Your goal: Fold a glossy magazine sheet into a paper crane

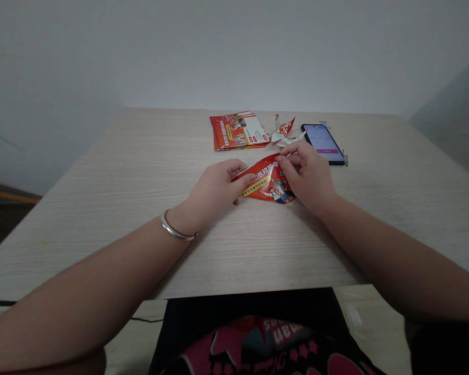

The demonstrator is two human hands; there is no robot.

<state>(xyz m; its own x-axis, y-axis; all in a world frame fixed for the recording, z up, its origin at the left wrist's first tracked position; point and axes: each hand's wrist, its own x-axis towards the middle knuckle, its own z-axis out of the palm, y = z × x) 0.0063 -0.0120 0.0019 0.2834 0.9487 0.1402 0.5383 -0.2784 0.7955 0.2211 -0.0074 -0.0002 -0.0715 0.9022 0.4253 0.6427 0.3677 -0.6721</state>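
Observation:
Between my two hands is a red printed paper leaflet [263, 182] with a yellow strip and cartoon figures, bent and curled along its length. My left hand [219, 187], with a silver bangle at the wrist, pinches its left end between thumb and fingers. At the upper right edge, the thumb and fingertips of my right hand [307, 174] are closed on the paper. Just beyond lies a stack of similar red leaflets [238, 130]. Beside that stack rests a folded paper shape [285, 133] with pointed red and white tips.
A phone [323, 143] with its screen lit lies on the right, past my right hand. Everything rests on a pale wood-grain table [113, 208] that meets a wall [234, 52] at the back. Its front edge is close to my lap.

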